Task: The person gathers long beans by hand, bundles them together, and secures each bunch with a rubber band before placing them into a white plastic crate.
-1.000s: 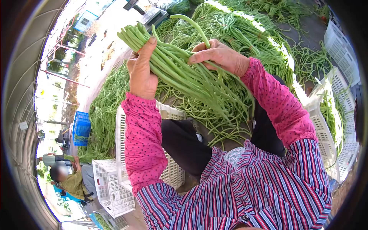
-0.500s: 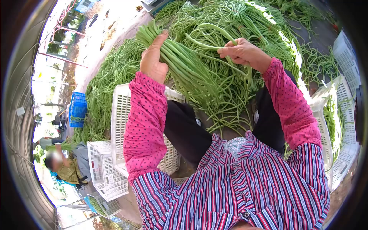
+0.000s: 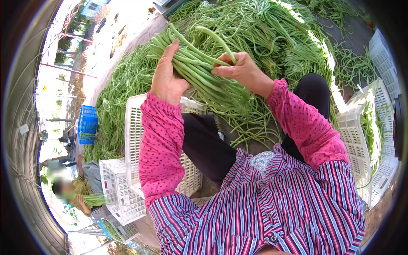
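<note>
My left hand [image 3: 168, 78] is wrapped round a thick bunch of long green beans [image 3: 204, 76], thumb on top, the bean ends fanning out past it at the upper left. Between the thumb and fingers of my right hand [image 3: 244, 73] are a couple of loose long beans [image 3: 219, 42], held against the right side of the bunch. The tails of the bunch hang down over a large heap of long beans [image 3: 263, 25] in front of my knees.
White plastic crates stand by my left leg [image 3: 136, 114] and at my right [image 3: 355, 136], the right one with beans in it. A blue crate [image 3: 87, 124] is at the left edge of the heap. Further left, another person [image 3: 87, 187] holds some beans.
My right hand has moved left and slightly down, bringing its loose beans from above the heap to the bunch. My left hand keeps its grip. The other person's beans have moved lower.
</note>
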Available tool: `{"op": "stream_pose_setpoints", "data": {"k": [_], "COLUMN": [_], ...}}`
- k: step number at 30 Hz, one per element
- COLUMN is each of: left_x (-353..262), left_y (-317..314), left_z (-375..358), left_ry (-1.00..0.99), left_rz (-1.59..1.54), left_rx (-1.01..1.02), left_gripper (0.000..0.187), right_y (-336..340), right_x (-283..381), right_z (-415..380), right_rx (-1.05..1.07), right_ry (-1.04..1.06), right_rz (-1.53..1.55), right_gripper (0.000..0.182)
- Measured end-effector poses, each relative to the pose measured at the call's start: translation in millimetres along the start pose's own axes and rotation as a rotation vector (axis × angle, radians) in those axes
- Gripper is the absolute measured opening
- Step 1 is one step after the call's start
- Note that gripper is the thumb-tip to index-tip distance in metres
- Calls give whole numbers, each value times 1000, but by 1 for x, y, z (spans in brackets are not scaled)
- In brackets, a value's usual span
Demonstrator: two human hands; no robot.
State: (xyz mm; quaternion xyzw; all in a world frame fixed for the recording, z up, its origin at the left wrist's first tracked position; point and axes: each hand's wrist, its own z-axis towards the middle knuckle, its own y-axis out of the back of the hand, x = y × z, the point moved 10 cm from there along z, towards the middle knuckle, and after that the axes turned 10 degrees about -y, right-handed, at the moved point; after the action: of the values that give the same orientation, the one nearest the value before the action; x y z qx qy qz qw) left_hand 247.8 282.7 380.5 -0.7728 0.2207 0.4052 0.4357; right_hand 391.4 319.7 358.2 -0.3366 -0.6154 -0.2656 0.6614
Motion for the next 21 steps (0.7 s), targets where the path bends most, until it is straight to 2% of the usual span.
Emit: {"op": "stream_pose_setpoints", "data": {"k": [2,6,8,10,12,14,16,19,21], "left_x": [-1,10,13,13,19,25,32,51,58], "left_y": [-3,8,12,24,32,41,43,63,62], "left_z": [-9,-5,-4,5,8,8,6,15,12], "left_ry": [38,100,36,-87,-130,-109,-114,-72,-55], "left_rz": [14,23,53,72,36,-1,-22,-77,-67], "left_rx": [67,132,153,87,56,12,0,-111,-103], "left_gripper": [18,16,18,20,22,23,25,27,28], "right_y": [5,12,0,-15,-26,-30,-23,-15,-11], "right_x": [1,10,0,7,-6,-19,-32,-46,-48], "right_z": [-3,-5,-9,-17,-21,-29,-44,-75,-92], "right_rx": [18,8,141,180,216,195,104,84,15], "right_ry": [-40,1,-142,-116,-160,-150,-217,-287,-336], "right_rz": [44,-163,-133,-110,61,100,121,202,255], "right_gripper": [17,23,25,24,22,21,20,19,20]}}
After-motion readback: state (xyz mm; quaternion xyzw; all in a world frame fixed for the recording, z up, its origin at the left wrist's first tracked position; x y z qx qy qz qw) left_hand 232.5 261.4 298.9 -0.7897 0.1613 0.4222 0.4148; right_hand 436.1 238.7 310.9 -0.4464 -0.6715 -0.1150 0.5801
